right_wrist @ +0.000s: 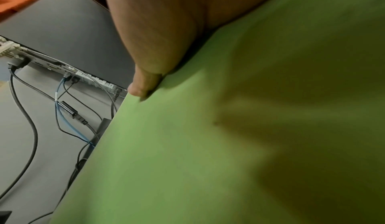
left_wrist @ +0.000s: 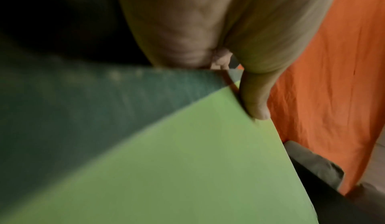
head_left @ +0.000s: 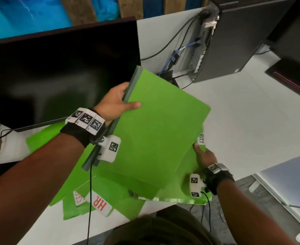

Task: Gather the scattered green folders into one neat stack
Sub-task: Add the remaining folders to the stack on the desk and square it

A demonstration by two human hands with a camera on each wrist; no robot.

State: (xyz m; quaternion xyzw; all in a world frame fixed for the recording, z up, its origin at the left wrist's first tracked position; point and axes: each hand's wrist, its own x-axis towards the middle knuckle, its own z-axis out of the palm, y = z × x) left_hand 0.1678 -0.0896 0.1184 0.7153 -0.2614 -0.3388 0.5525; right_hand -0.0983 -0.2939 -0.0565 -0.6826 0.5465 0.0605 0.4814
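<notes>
A bright green folder (head_left: pixel 159 124) with a dark green spine is lifted and tilted above the desk. My left hand (head_left: pixel 117 103) grips it at the spine, thumb (left_wrist: pixel 254 99) on the cover (left_wrist: pixel 187 170) and fingers behind. Under it several more green folders (head_left: pixel 92 188) lie fanned out, two showing white labels, one reading "HR" (head_left: pixel 99 204). My right hand (head_left: pixel 203 156) holds the right edge of a lower green folder (right_wrist: pixel 208 145) beside a white label, its thumb (right_wrist: pixel 143 85) pressed on top. The other fingers are hidden.
A dark monitor (head_left: pixel 57 68) stands just behind the folders at the left. A black computer tower (head_left: pixel 234 38) with trailing cables (head_left: pixel 177 55) sits at the back right of the white desk (head_left: pixel 242 121). Another black stand (head_left: pixel 290 75) is at the far right.
</notes>
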